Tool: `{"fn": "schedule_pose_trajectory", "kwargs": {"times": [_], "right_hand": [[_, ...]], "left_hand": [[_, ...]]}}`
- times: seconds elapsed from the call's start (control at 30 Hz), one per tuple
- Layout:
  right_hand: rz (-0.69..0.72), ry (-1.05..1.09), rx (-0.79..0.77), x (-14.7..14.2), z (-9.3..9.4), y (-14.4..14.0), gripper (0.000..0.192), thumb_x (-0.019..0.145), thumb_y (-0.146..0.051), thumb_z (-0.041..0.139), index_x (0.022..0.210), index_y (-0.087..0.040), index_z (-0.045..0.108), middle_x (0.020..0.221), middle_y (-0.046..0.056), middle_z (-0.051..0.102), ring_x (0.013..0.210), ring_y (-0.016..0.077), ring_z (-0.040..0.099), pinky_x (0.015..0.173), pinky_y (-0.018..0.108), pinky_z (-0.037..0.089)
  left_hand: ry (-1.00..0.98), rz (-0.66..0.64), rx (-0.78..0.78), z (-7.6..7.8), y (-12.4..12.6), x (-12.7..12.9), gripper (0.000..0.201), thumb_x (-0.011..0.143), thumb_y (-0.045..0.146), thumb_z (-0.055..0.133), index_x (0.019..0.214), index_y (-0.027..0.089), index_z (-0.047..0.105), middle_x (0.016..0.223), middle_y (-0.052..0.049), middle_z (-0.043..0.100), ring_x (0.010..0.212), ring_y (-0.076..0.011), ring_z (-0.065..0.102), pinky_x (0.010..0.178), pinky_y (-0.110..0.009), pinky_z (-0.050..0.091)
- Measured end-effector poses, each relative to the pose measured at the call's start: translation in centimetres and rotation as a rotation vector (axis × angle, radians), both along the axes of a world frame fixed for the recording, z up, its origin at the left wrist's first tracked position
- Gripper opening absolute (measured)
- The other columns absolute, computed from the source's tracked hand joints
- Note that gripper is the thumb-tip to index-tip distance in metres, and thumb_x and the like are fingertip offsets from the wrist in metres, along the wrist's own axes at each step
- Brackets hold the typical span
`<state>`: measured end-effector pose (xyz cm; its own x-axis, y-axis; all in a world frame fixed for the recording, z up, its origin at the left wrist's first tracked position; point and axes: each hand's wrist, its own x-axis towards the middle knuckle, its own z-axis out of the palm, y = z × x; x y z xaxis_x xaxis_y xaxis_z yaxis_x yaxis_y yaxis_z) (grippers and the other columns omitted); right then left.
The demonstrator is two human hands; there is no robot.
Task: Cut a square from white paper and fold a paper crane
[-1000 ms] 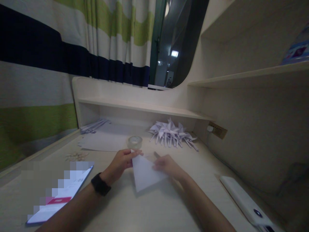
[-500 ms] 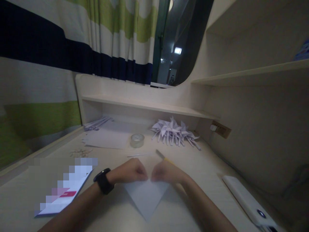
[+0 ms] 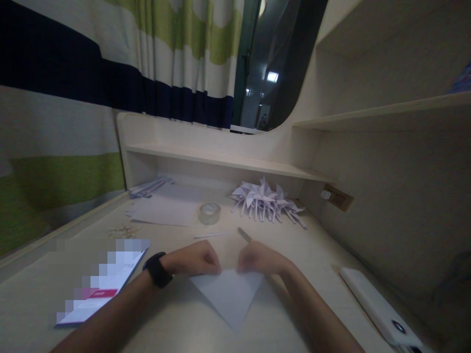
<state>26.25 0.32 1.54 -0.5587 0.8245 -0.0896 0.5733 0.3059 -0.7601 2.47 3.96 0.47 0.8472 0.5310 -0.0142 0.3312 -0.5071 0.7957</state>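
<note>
A sheet of white paper, folded into a triangle, lies on the desk with its point toward me. My left hand, below a black wristwatch, is closed at the left part of the long top edge. At the right part of that edge is my right hand, also closed, its fingers curled down against the paper. A gap separates the two hands. Just beyond my right hand a grey blade-like strip sticks out. A thin white paper stick lies past my left hand.
Several paper pinwheels are heaped at the back right. A tape roll stands beside white sheets, with rolled paper sticks behind. A lit tablet-like screen lies left. A white power strip-shaped device is at right.
My hands have moved apart along the paper's top edge, the right one going right. The paper's near point has shifted slightly to the right.
</note>
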Motion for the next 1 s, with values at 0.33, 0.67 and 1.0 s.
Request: {"fn": "schedule_pose_trajectory", "kwargs": {"times": [0.33,0.67,1.0], "right_hand": [[0.016,0.019,-0.005,2.6,1.2,0.4,0.017,0.068,-0.030,0.069,0.068,-0.013,0.070,0.062,0.000,0.061,0.061,0.0124,0.054,0.061,0.023,0.042],[-0.093,0.043,-0.018,0.7,0.9,0.2,0.010,0.064,-0.023,0.071,0.066,-0.013,0.071,0.059,0.000,0.063,0.058,0.0122,0.053,0.059,0.023,0.041],[-0.027,0.074,-0.047,1.5,1.0,0.1,0.011,0.065,-0.024,0.067,0.069,-0.015,0.074,0.063,0.000,0.067,0.060,0.0125,0.057,0.062,0.024,0.046]], "left_hand": [[0.069,-0.059,-0.179,2.7,0.2,-3.8,0.021,0.076,0.029,0.058,0.070,0.016,0.071,0.062,-0.002,0.067,0.053,-0.0121,0.056,0.053,-0.021,0.043],[-0.050,0.111,0.297,2.9,-0.5,-1.5,0.033,0.085,0.036,0.050,0.066,0.014,0.065,0.062,0.000,0.061,0.059,-0.0134,0.051,0.057,-0.022,0.033],[-0.002,0.089,0.157,-0.2,0.6,1.5,0.020,0.072,0.029,0.062,0.069,0.012,0.072,0.060,-0.002,0.066,0.053,-0.0130,0.052,0.051,-0.022,0.034]]}}
